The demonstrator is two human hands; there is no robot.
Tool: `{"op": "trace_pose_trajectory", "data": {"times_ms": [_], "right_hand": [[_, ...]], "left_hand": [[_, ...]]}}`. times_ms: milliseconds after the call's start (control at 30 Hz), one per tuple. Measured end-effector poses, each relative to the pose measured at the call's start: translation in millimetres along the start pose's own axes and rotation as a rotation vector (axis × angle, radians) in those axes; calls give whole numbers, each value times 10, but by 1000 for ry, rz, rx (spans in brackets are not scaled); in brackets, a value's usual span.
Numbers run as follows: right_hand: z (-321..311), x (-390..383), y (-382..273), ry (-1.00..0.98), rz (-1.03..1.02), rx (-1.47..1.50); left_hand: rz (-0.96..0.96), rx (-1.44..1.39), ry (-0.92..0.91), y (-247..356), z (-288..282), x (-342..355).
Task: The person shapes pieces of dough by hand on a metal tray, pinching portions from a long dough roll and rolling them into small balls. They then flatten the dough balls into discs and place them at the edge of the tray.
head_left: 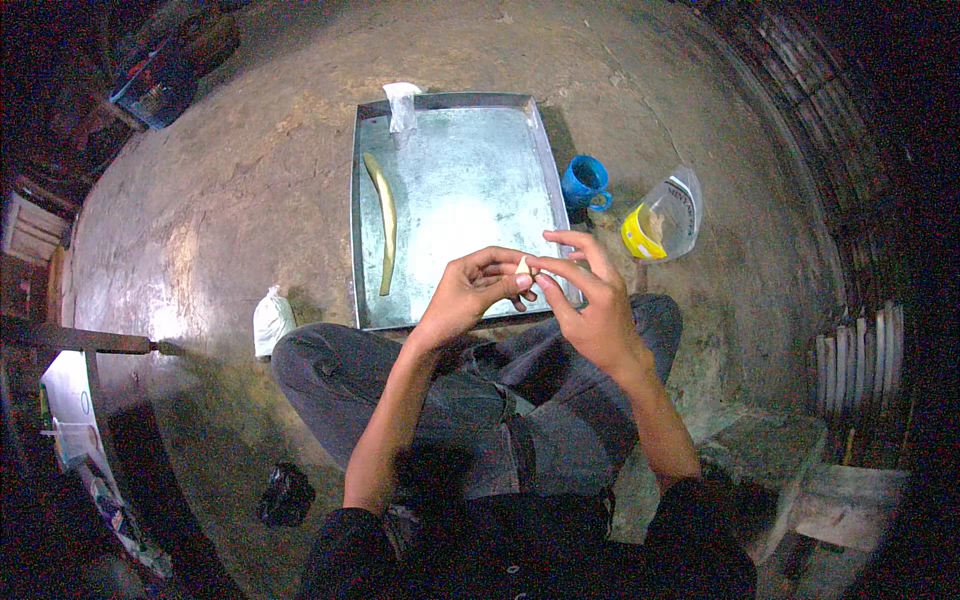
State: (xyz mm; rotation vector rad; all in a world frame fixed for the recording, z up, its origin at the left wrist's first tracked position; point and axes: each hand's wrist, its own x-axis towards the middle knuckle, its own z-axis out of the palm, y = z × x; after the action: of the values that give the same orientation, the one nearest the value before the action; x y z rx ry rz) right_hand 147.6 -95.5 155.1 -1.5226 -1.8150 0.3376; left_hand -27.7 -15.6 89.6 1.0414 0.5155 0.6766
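Note:
A small, pale, pointed piece [523, 267] is pinched between the thumb and fingers of my left hand [472, 290]. My right hand [592, 308] meets it from the other side, its thumb and index fingertips closed in at the piece while the other fingers stand off. Too little of the piece shows to name its kind. Both hands are above the near edge of a shallow metal tray [470, 150]. Lengthwise along the tray's left side lies a long, slightly curved, yellowish strip [387, 225], which neither hand touches.
A clear plastic bag with white contents [402, 105] hangs over the tray's far rim. Right of the tray are a blue mug [584, 183] and a yellow-and-clear pouch [648, 228]. A white bag [272, 322] stands by my left knee, with a black bag [285, 495] nearer.

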Motion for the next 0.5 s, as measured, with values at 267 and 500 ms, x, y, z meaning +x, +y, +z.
{"op": "trace_pose_trajectory", "data": {"times_ms": [267, 500], "right_hand": [[-227, 145, 89, -144, -294, -308], [-203, 116, 55, -196, -395, -395]], "left_hand": [[-41, 3, 2, 14, -2, -12], [-103, 92, -4, 36, 22, -26]]}}
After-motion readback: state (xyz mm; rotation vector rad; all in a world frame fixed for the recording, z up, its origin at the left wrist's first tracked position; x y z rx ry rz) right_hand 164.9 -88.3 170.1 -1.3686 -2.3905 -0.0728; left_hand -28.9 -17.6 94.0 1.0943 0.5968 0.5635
